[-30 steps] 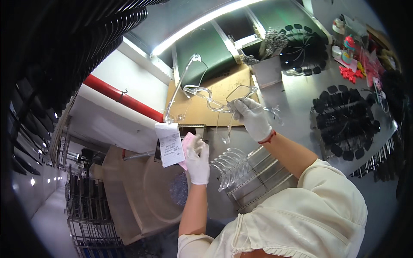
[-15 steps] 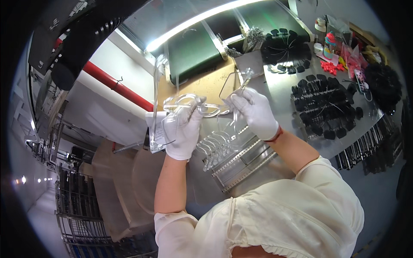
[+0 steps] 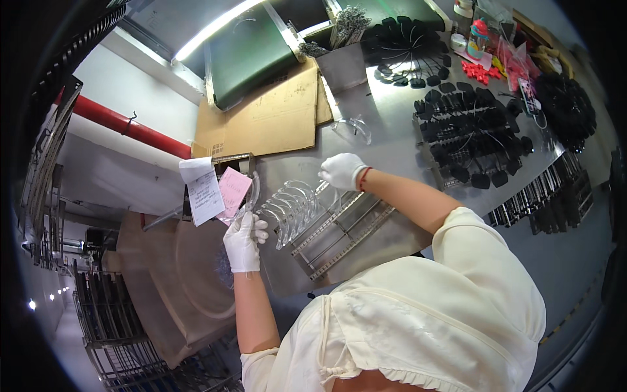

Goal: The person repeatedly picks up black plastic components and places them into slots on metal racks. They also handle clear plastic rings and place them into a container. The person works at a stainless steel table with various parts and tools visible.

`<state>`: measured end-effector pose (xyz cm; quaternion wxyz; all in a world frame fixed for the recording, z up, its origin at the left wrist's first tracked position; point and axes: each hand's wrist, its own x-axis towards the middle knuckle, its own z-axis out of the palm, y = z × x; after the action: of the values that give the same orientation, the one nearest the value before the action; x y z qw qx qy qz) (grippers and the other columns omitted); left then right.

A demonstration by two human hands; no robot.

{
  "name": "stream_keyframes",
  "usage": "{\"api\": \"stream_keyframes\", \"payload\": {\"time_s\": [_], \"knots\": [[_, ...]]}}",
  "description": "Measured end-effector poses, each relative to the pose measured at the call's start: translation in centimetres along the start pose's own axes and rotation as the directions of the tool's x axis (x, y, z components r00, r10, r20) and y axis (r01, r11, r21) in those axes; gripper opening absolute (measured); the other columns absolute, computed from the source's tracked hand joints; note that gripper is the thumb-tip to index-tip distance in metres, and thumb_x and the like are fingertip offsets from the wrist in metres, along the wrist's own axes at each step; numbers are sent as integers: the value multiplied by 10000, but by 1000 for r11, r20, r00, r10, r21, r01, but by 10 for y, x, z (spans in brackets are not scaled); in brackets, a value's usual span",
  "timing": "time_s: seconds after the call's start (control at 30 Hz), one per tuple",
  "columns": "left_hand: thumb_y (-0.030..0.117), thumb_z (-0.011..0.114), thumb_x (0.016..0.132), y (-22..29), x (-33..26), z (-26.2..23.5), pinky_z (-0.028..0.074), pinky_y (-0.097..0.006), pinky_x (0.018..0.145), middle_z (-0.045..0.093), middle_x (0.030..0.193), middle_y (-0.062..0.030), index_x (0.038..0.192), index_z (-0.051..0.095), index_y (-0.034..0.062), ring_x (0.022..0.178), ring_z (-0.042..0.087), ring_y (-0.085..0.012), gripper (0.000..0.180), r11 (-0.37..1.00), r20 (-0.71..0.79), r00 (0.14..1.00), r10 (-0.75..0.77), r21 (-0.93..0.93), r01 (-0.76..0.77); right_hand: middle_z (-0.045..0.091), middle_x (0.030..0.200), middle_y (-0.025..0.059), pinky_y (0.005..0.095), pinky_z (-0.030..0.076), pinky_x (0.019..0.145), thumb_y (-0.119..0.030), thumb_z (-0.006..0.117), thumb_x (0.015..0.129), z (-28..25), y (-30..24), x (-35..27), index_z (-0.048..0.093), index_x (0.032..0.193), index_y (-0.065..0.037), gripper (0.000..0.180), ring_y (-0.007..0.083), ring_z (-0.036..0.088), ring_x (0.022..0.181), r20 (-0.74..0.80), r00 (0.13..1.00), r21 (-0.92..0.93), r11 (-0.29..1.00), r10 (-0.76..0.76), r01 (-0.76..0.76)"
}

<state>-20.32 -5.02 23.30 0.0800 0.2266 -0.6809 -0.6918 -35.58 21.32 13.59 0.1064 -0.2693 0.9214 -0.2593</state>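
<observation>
My left hand (image 3: pixel 243 243), in a white glove, is closed with the fingers curled around the lower end of a clear curved plastic piece (image 3: pixel 255 188). My gloved right hand (image 3: pixel 343 172) is pinched together just above the right end of a row of clear curved plastic pieces (image 3: pixel 294 206). Whatever lies between its fingertips is too small and see-through to make out. These clear pieces stand side by side along a metal rack (image 3: pixel 339 238) with toothed rails. Another clear piece, shaped like spectacles (image 3: pixel 353 128), lies farther back on the steel table (image 3: pixel 385 127).
Handwritten papers (image 3: pixel 206 196) and a pink slip (image 3: pixel 234 191) rest beside my left hand. Behind stand cardboard (image 3: pixel 261 117) and a green conveyor belt (image 3: pixel 248 62). Black paddle-like parts (image 3: pixel 470 134) cover the right side, with a bottle (image 3: pixel 478 42) and phone (image 3: pixel 528 95) beyond.
Both hands have come down and apart from a raised clear spectacle-shaped piece. My left hand moved toward the papers, my right toward the rack. The whole view has shifted.
</observation>
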Motion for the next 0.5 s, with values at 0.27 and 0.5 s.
{"api": "stream_keyframes", "payload": {"time_s": [0.27,0.5], "knots": [[204,677,997,5,1,9,466,-231,555,722,804,-132,988,689,-26,603,626,-132,230,993,101,988,113,29,-117,751,985,203,451,569,842,-450,502,989,10,-34,35,773,1044,-59,479,367,733,946,148,986,-204,978,80,-49],[251,580,1053,-8,-15,43,440,-244,488,712,754,-113,1020,689,-43,513,567,-113,316,995,323,946,-10,98,-23,760,826,95,371,571,720,-577,529,1010,-32,-59,-7,752,1004,-6,613,236,736,795,230,933,869,490,-276,-70]]}}
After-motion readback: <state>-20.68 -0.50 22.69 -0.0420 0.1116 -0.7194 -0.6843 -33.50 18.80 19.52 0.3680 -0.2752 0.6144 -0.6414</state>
